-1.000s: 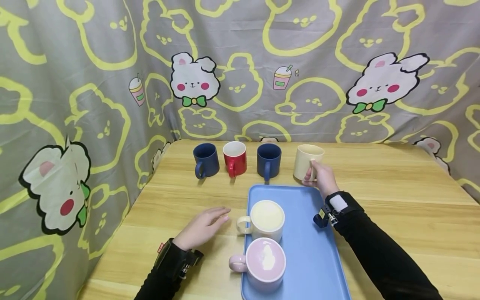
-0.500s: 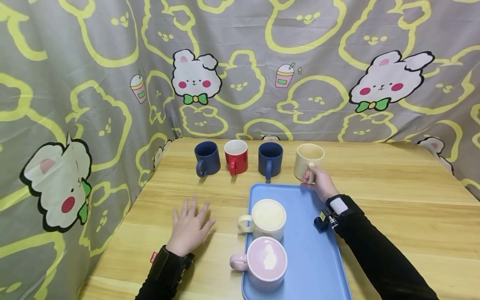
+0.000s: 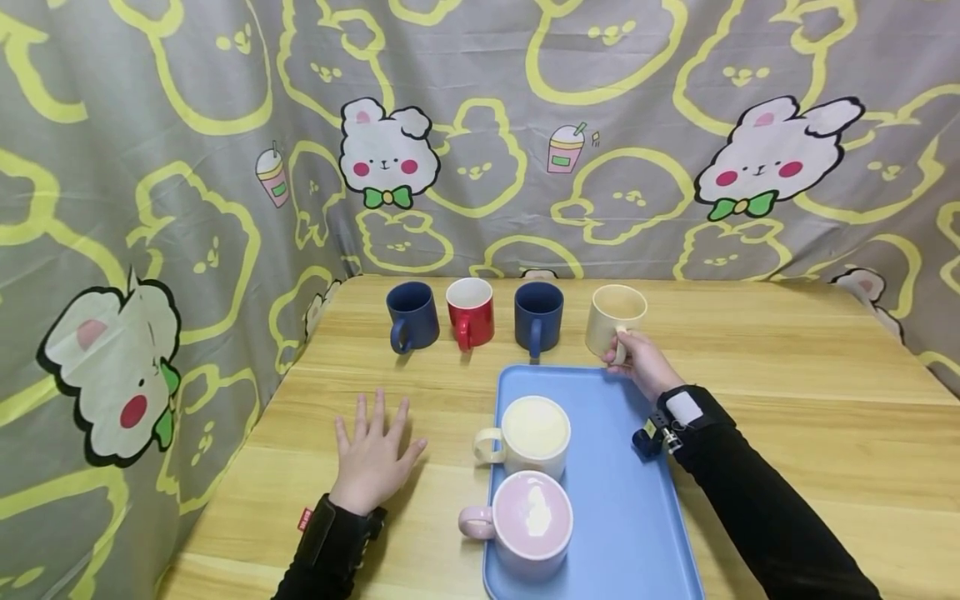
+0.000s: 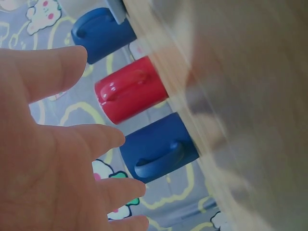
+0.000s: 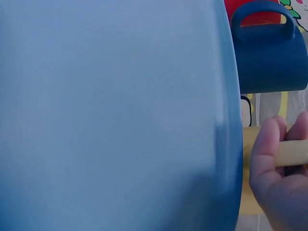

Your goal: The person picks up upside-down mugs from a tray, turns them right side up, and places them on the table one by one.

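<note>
My right hand (image 3: 641,362) pinches the handle of a cream mug (image 3: 609,321), which stands upright on the table just behind the blue tray (image 3: 622,500). In the right wrist view the fingers curl round that pale handle (image 5: 293,153). My left hand (image 3: 371,462) is spread out over the table left of the tray, fingers straight, holding nothing. On the tray's left side stand a cream mug (image 3: 536,429) and a pink mug (image 3: 531,517), seemingly inverted or filled to the top, handles pointing left past the tray's edge.
In a row at the back stand a blue mug (image 3: 414,317), a red mug (image 3: 472,315) and another blue mug (image 3: 538,317), handles toward me. A patterned curtain (image 3: 480,167) closes off the back and left of the wooden table (image 3: 810,367).
My left hand has drawn back leftward from beside the tray's cream mug and spread its fingers. The right hand still grips the rear cream mug's handle, nearly unmoved.
</note>
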`<state>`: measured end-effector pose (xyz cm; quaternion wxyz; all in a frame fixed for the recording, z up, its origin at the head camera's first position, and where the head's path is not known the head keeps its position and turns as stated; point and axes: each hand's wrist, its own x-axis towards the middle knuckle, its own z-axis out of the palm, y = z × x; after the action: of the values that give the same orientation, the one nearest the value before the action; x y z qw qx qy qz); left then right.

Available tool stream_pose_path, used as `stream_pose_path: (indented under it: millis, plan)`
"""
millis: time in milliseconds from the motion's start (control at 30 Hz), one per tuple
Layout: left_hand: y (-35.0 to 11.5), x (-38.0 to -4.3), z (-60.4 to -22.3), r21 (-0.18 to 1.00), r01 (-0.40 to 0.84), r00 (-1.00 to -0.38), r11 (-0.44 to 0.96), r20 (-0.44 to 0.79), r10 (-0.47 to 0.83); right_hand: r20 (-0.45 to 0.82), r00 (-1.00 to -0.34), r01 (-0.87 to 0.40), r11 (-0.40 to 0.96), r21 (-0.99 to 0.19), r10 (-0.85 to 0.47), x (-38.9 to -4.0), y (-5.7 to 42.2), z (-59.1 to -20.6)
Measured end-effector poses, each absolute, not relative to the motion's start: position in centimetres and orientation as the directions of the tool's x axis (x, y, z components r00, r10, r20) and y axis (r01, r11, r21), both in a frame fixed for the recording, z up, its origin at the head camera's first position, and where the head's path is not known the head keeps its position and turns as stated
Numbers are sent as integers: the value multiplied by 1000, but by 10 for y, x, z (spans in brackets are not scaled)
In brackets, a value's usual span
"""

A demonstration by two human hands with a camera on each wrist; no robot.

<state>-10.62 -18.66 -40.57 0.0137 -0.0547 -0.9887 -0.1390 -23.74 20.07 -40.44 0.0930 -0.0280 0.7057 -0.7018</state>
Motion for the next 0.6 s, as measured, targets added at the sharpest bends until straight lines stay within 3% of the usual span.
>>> stream_pose_path:
  millis: [200,400,600]
  plan:
    - [-187,-106,-407,280,114,-993,953,47,105,-95,-982,89,46,-995,-162,-238,201,-403]
    - [-187,-106,-407,280,117,-993,953,41,110,-121,-992,117,118,-986,-28,-223,203,-397]
    - [-178,-108,-408,360,177,-981,916,-11,194,-32,-999,31,-36,-999,35,-186,234,-388]
